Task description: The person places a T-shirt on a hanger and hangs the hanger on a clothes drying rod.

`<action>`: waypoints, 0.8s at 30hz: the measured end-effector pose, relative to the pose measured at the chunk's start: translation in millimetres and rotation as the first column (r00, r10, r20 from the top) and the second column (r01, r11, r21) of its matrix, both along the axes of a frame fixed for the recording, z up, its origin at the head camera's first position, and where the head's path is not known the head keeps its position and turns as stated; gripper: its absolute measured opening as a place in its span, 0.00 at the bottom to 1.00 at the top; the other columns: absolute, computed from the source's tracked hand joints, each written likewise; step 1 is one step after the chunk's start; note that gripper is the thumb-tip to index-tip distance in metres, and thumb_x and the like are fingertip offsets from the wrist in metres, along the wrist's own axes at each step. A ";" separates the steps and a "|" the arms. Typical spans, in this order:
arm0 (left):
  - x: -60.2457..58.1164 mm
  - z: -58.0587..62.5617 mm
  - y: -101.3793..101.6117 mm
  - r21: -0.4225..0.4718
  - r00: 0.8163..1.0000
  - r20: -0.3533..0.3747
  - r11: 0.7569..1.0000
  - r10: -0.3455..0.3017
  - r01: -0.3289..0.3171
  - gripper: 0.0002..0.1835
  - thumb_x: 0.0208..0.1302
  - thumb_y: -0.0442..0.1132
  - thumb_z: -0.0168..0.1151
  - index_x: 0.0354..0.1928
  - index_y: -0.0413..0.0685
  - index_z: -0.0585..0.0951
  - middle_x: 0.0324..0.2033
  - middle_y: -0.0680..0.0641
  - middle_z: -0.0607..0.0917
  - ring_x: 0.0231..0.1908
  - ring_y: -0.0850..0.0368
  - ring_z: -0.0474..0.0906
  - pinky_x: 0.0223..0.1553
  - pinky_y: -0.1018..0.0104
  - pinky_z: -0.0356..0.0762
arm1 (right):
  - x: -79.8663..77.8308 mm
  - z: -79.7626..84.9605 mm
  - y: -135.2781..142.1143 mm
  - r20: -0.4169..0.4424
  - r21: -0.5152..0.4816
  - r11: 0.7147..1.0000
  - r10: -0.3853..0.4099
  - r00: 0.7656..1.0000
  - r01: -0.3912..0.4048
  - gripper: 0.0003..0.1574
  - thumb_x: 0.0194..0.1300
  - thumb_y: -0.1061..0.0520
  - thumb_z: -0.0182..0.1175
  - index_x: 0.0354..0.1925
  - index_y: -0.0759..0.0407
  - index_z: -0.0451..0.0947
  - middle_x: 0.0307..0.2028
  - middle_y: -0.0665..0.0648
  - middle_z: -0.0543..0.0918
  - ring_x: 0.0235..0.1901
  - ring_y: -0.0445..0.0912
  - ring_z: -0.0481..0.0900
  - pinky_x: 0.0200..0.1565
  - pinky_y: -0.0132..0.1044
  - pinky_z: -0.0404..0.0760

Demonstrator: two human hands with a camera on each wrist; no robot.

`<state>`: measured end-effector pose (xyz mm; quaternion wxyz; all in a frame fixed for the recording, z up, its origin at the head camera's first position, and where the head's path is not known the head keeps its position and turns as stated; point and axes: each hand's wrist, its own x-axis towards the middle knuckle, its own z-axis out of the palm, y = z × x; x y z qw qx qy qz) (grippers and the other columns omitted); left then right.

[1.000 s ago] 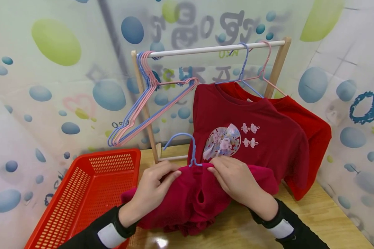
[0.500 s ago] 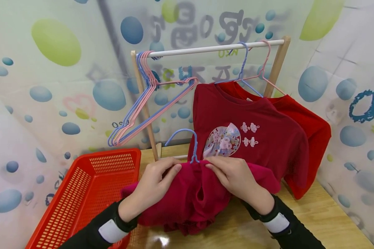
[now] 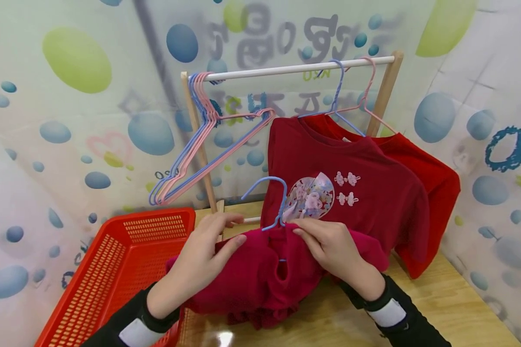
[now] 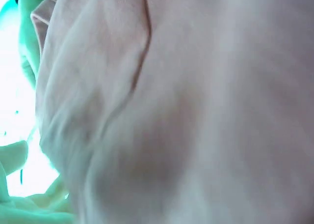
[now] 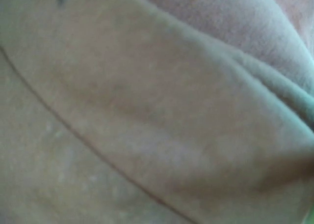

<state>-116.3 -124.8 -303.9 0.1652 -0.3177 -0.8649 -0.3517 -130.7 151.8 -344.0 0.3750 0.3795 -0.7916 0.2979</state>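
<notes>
A magenta top [image 3: 256, 284] lies bunched over the front of the table. The hook of a blue clothes hanger [image 3: 284, 195] rises from its neckline, and a bit of blue shows in the neck slit. Right of the hook, my right hand [image 3: 336, 246] pinches the top's upper edge between thumb and fingers. My left hand [image 3: 206, 250] is at the left shoulder, thumb and fingers spread apart with nothing between them. In the left wrist view the top's cloth [image 4: 196, 111] fills most of the picture, as does the cloth [image 5: 147, 86] in the right wrist view.
A clothes rack [image 3: 265, 72] stands behind. Several bare hangers [image 3: 208, 125] hang at its left; a dark red shirt [image 3: 373, 193] and a bright red garment [image 3: 438, 178] hang at its right. A red plastic basket [image 3: 91, 270] sits at the left.
My left hand has let go of the top's edge and drawn back left, its fingers opening. The hanger hook has shifted up and right. My right hand keeps its pinch.
</notes>
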 end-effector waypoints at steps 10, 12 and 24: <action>9.3 -13.3 -58.9 -0.031 0.946 0.263 0.982 0.189 -0.188 0.30 0.56 0.57 0.66 0.58 0.52 0.74 0.51 0.55 0.77 0.51 0.59 0.73 0.48 0.64 0.74 | 1.6 -3.3 12.6 0.018 -0.017 0.999 -0.037 0.999 0.038 0.15 0.56 0.62 0.67 0.45 0.60 0.83 0.38 0.52 0.86 0.35 0.44 0.85 0.45 0.29 0.76; 11.3 -19.7 -64.7 -0.066 0.930 0.307 0.979 0.203 -0.192 0.36 0.52 0.60 0.68 0.60 0.50 0.72 0.52 0.53 0.77 0.52 0.57 0.73 0.49 0.62 0.74 | 1.7 -3.4 14.7 0.023 -0.023 0.999 -0.042 0.999 0.043 0.16 0.55 0.63 0.67 0.45 0.59 0.83 0.38 0.52 0.86 0.35 0.44 0.85 0.44 0.29 0.76; 23.0 -33.9 -78.6 -0.080 0.859 0.434 0.961 0.273 -0.265 0.20 0.60 0.31 0.63 0.54 0.47 0.72 0.35 0.53 0.81 0.37 0.60 0.79 0.36 0.72 0.75 | 1.2 -8.0 26.1 0.077 -0.034 0.997 -0.066 0.995 0.069 0.20 0.51 0.68 0.67 0.45 0.60 0.83 0.40 0.52 0.86 0.37 0.42 0.84 0.45 0.26 0.75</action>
